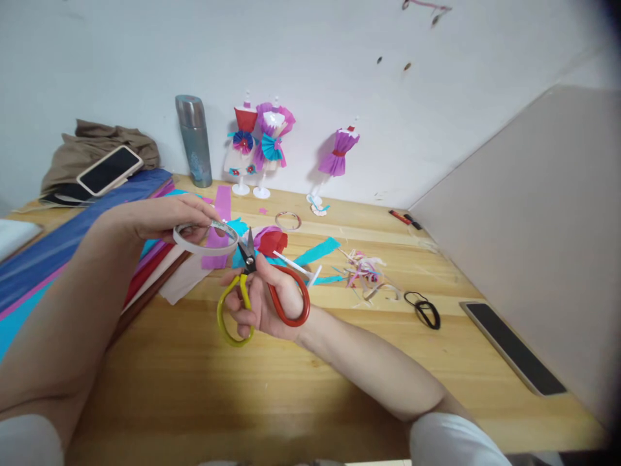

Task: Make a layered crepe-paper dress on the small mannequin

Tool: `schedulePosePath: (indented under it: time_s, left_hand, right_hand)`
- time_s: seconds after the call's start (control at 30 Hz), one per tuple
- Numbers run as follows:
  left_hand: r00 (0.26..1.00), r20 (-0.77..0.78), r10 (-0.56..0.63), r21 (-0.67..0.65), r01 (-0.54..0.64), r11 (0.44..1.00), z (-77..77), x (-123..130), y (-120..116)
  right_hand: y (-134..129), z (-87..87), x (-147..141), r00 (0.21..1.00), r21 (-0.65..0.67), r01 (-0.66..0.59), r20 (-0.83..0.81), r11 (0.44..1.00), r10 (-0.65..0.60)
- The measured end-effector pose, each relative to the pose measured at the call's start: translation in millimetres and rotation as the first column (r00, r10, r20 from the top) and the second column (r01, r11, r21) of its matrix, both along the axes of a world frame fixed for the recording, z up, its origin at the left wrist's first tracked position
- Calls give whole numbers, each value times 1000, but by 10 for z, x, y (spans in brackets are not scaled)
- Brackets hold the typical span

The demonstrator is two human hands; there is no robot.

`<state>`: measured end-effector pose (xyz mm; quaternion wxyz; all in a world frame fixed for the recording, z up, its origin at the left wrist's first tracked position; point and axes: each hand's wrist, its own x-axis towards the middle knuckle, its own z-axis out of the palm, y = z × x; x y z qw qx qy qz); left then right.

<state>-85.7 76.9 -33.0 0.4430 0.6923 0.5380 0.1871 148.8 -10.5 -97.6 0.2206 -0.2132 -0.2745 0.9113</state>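
Observation:
My left hand (187,217) grips a roll of white tape (206,248), its fingers on the far side of the ring. In my right hand (269,298) is a pair of scissors (249,259) with one yellow and one red handle. The dark blades point up and stand slightly apart, close to the right edge of the tape roll. Behind the hands lie a red and purple paper piece (273,241) and a turquoise paper strip (317,251). A thin white stick-like piece (294,264) rests just beyond the scissors' red handle.
Small dress forms in crepe paper, one in a purple dress (339,153), stand along the wall beside a steel flask (194,142). Coloured paper sheets (82,223) cover the left. Paper scraps (363,270), black hair ties (423,310), a tape ring (288,221) and a phone (514,349) lie rightward.

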Motion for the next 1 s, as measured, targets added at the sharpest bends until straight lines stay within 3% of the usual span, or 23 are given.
schedulePosePath:
  time_s: [0.07,0.13,0.63,0.83,1.0]
  left_hand:
    - [999,23,-26,-158,29,987,16,19,-10]
    - [998,49,-28,-224,38,974,31,37,-23]
    - [997,9,-79,-235,79,969,71,47,-62]
    - [998,19,-55,-215,57,975,121,112,-89]
    - [997,-69,-27,-155,16,988,227,76,-126]
  right_hand:
    - [-9,19,-8,1000,-17,4,12,1000,-4]
    - [-15,35,-14,1000,-33,3,17,999,-3]
    - [-22,29,-27,999,-192,-5,-49,981,-5]
    - [-44,3,-7,999,-161,26,-16,987,-29]
    - [-52,-2,6,999,-127,39,-5,991,-40]
